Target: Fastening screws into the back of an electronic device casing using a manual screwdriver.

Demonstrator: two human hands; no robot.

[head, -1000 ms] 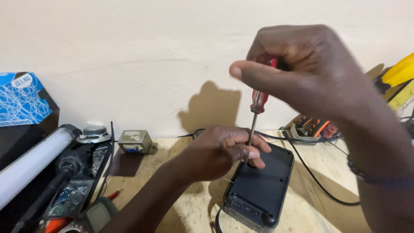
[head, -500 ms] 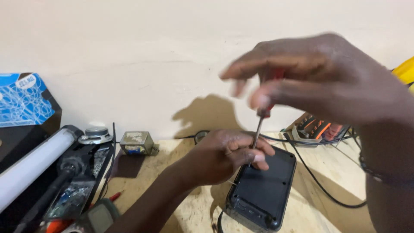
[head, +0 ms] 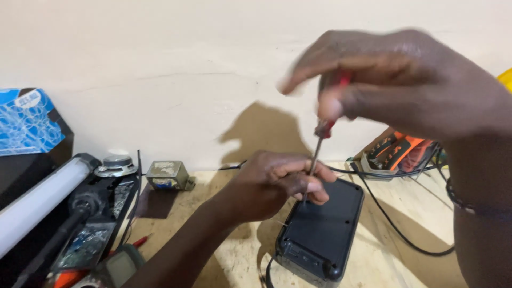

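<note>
My right hand point(head: 394, 80) is closed around the red handle of a screwdriver point(head: 320, 141), held upright; the hand is blurred. The metal shaft runs down to the upper left corner of a black rectangular device point(head: 325, 229) lying back-up on the wooden bench. My left hand point(head: 274, 184) rests on that corner, with its fingertips pinched around the shaft just above the tip. The tip itself is hidden by my fingers.
A black cable point(head: 394, 226) loops across the bench right of the device. A tray of orange-handled tools point(head: 400, 152) stands against the wall. At left lie a white tube point(head: 37, 202), a small speaker point(head: 116, 166), a metal transformer point(head: 166, 175), a circuit board point(head: 85, 242) and a blue box point(head: 29, 122).
My right hand has shifted and turned on the screwdriver handle, now blurred. My left hand stays pinched on the shaft at the device's corner.
</note>
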